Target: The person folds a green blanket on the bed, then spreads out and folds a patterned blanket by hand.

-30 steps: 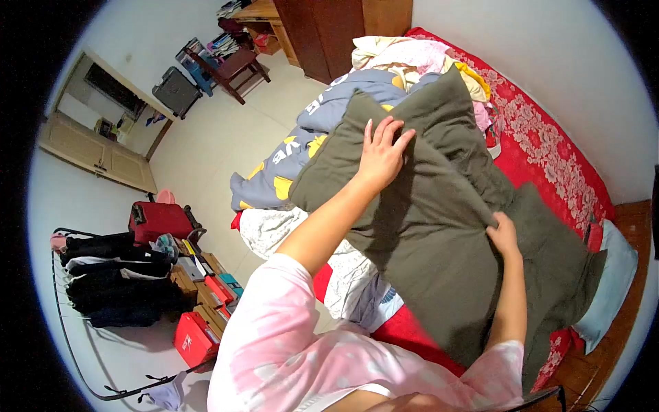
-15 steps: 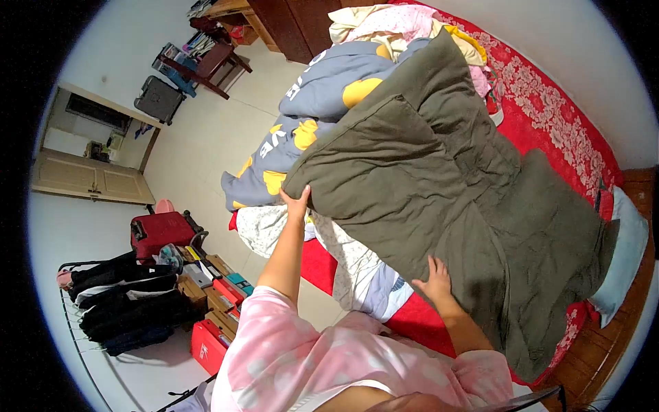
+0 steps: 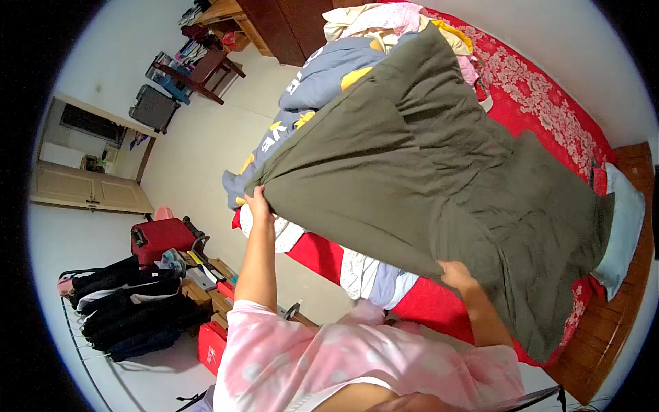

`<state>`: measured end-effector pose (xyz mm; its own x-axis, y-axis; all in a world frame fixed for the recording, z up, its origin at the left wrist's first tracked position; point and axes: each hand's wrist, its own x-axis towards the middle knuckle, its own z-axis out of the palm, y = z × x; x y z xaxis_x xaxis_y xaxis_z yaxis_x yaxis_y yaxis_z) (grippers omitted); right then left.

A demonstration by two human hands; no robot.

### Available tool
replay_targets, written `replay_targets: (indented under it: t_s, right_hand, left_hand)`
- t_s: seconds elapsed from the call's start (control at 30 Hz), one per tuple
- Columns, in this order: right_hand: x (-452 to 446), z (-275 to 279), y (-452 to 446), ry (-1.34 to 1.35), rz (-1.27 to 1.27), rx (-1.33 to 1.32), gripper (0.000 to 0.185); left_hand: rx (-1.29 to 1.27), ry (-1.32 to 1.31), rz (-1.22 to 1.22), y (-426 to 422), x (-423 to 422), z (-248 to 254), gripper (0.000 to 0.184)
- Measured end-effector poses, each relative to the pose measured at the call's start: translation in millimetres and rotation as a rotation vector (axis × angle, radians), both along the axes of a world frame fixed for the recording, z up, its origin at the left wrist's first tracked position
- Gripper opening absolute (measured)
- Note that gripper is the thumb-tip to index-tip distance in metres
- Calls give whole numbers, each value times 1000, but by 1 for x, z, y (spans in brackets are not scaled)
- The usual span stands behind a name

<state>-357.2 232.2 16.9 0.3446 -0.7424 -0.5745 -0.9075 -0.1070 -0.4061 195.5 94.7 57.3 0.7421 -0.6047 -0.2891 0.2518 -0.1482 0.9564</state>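
Note:
A dark olive-green quilt (image 3: 412,165) spreads across the bed, wrinkled through its middle and pulled taut at the near left. My left hand (image 3: 259,204) is closed on its left corner. Farther right, my right hand (image 3: 456,275) pinches the near edge, with the fingertips partly hidden by the cloth. Under and behind the quilt lies a grey comforter (image 3: 329,72) with yellow shapes. White patterned cloth (image 3: 358,273) shows beneath the near edge, over the red bed sheet (image 3: 429,309).
Pale bedding (image 3: 377,19) is heaped at the far end. A light blue pillow (image 3: 621,230) lies at the right by the wooden headboard (image 3: 621,329). On the left stand a red suitcase (image 3: 165,240), shoe boxes (image 3: 211,347) and a rack of dark clothes (image 3: 130,309).
My left hand has drawn the quilt's corner left and toward me, stretching it smoother. My right hand has shifted slightly right and closed on the near edge. More of the grey comforter is covered.

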Motion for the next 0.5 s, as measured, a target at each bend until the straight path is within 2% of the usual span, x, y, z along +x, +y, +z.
replay_targets:
  t_s: [0.07,0.1,0.17,0.2,0.23,0.3,0.33,0.37,0.43,0.5]
  right_hand:
    - [4,43,6,28,52,82,49]
    - [3,42,10,37,57,74,51]
    - [1,18,21,57,69,68,54]
    - [3,1,27,18,57,41,56]
    - [8,-19,33,-22,42,13,57]
    - [16,-57,45,-81,47,37,59]
    - [19,-76,49,-103,66,86,59]
    - [22,-85,56,-128,76,135,60]
    - [24,-88,72,-156,-18,102,59]
    - [20,-71,82,-169,-124,116,58]
  left_hand:
    - [4,-10,-35,26,19,-10,48]
    - [21,2,-53,35,28,-27,45]
    - [17,-70,-53,45,29,-63,49]
    - [91,-121,-24,43,34,-93,52]
    - [175,-150,24,40,21,-96,55]
    - [304,-189,21,25,37,-167,57]
    - [422,-346,106,20,20,-168,63]
    - [504,-380,90,14,20,-185,72]
    - [539,-596,-61,15,-31,-129,78]
    - [439,-776,-182,19,-68,-120,79]
